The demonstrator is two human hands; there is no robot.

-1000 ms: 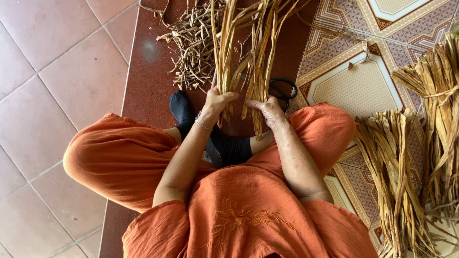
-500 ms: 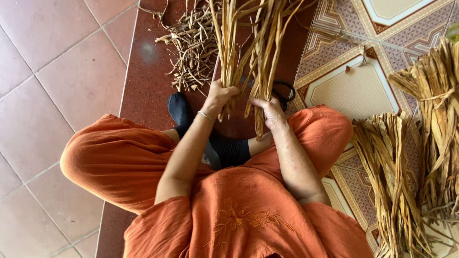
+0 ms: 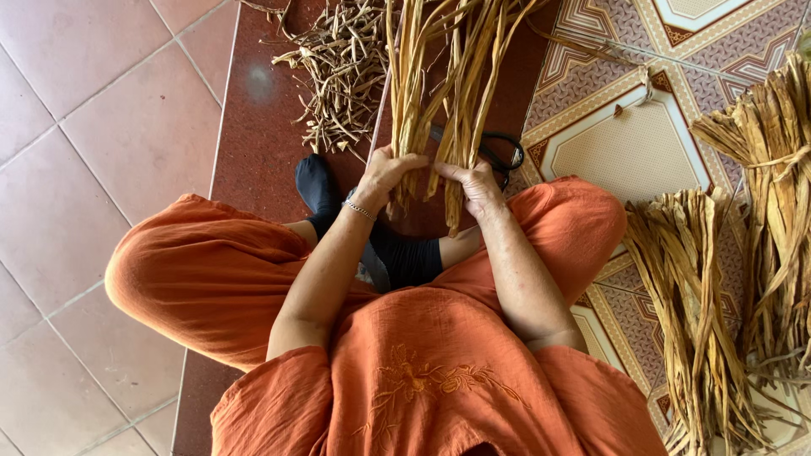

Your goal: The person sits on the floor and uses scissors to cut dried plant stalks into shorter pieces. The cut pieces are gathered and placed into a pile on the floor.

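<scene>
I sit cross-legged on the floor in orange clothes and dark socks. A bunch of long dried tan fibre strips stands in front of me, running up out of view. My left hand, with a thin bracelet at the wrist, grips the left part of the bunch near its lower ends. My right hand holds the right part, fingers wrapped on several strips. The cut ends hang just below both hands, above my feet.
A heap of short dried scraps lies on the dark red floor strip ahead, to the left. Black-handled scissors rest behind the bunch. Two tied bundles of dried strips lie on the patterned tiles at right.
Both hands have stayed on the bunch, shifting slightly along the strips. The view has tilted a little; nothing was let go.
</scene>
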